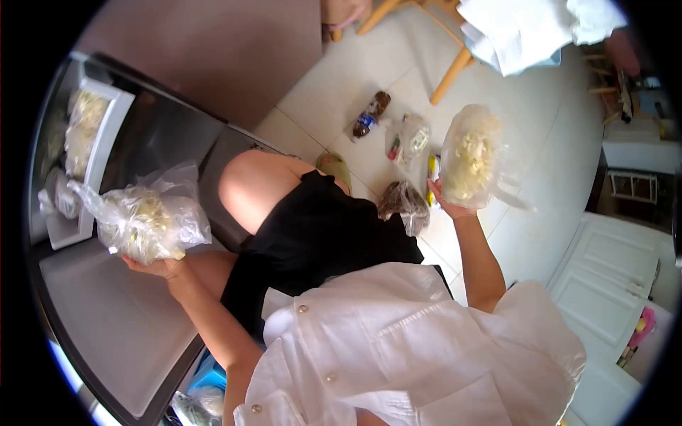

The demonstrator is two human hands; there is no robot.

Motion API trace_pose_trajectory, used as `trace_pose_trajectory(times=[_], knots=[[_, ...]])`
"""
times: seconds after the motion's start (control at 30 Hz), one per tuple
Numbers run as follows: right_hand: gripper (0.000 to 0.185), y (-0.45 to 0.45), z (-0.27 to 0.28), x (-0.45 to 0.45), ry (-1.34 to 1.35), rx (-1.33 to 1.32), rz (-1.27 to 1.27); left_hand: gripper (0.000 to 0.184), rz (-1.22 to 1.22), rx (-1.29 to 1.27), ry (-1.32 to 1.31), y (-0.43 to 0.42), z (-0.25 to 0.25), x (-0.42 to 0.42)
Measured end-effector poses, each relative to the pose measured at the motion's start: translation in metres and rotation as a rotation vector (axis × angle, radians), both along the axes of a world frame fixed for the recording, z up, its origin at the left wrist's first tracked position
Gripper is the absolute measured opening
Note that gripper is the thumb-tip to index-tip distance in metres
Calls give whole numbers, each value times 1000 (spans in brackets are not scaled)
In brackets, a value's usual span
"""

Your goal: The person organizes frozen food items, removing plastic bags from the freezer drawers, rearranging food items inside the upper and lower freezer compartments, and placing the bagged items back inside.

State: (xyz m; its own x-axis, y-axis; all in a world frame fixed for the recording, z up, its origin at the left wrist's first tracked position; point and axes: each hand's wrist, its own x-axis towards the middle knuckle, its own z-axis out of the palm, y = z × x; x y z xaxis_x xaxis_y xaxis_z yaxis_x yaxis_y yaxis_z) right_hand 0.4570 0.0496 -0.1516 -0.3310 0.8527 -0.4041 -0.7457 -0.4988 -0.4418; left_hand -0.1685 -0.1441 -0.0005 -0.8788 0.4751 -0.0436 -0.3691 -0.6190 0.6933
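Observation:
On the left side, my left hand [153, 265] holds up a clear plastic bag of pale yellowish food [145, 224] from below, close to the open fridge drawer [106, 135]. More bagged pale food [87, 131] lies inside that drawer. Over the tiled floor at the right, my right hand [455, 206] grips another clear bag with pale yellow pieces [472, 156], its fingers partly hidden behind the bag. Below and left of this bag, a bag of dark brown food [405, 202] rests on the floor.
A dark bottle with a blue label [369, 117] and a small bag of mixed items [410, 138] lie on the floor [298, 135]. Wooden chair legs [451, 77] stand at the top. White cabinets [597, 277] are at the right, and a blue item [209, 375] at the lower left.

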Motion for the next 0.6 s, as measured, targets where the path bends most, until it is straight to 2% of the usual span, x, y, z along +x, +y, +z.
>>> trace_pose_trajectory(times=[0.03, 0.1, 0.17, 0.23, 0.3, 0.4, 0.5, 0.57, 0.6], knots=[[62, 16, 11, -14, 246, 25, 101, 73, 5, -17, -17, 8, 3, 15], [64, 45, 41, -53, 465, 59, 242, 76, 27, -45, -40, 13, 11, 28], [65, 55, 92, -102, 444, 97, 304, 74, -204, 175, -128, 1, -4, 22], [64, 58, 157, -160, 448, 137, 362, 76, -310, 255, -117, -5, -17, 17], [65, 65, 199, -222, 571, 60, 417, 73, -165, 269, -148, 12, 2, 44], [57, 50, 254, -293, 143, 388, 411, 71, -134, 371, -166, 20, 20, 55], [51, 53, 277, -339, 70, 408, 711, 71, -109, 409, -195, 21, 25, 58], [40, 32, 311, -382, 21, 319, 786, 70, -76, 412, -204, 24, 29, 60], [46, 25, 320, -402, -10, 359, 819, 70, -51, 409, -202, 25, 34, 61]])
